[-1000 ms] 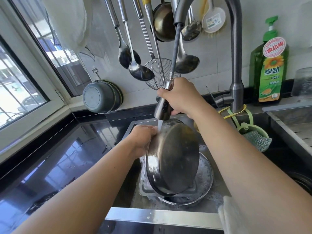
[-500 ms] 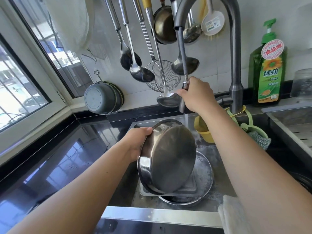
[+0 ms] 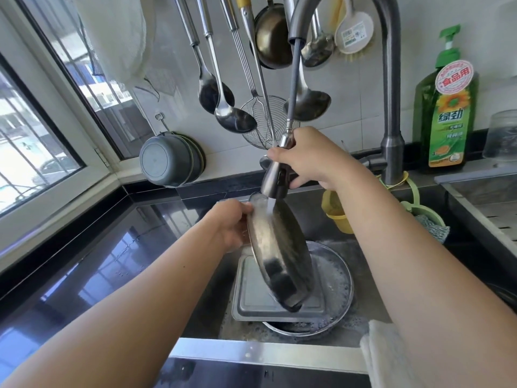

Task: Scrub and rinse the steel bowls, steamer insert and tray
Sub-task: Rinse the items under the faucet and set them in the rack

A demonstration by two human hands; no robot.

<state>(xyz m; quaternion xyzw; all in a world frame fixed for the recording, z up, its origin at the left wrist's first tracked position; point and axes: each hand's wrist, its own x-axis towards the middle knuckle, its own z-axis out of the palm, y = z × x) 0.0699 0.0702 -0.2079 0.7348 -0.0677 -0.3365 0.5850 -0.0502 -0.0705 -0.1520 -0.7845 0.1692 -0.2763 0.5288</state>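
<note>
My left hand (image 3: 229,222) grips the upper rim of a steel bowl (image 3: 279,253), tilted on edge over the sink with its underside toward me. My right hand (image 3: 310,158) holds the pull-out spray head (image 3: 275,177) just above the bowl's top edge, and water runs from it onto the rim. Under the bowl a rectangular steel tray (image 3: 251,298) lies in the sink on top of a round, sudsy steel steamer insert (image 3: 335,281).
Ladles, spoons and a wire skimmer (image 3: 260,124) hang on the wall behind the tap (image 3: 391,107). A grey pot (image 3: 167,161) hangs at the left. A green detergent bottle (image 3: 447,107) stands at the right beside a drain rack (image 3: 489,208). A cloth (image 3: 383,354) lies over the sink's front edge.
My right hand brought the spray head back left and down over the bowl. My left hand turned the bowl more edge-on, and water now strikes its top rim.
</note>
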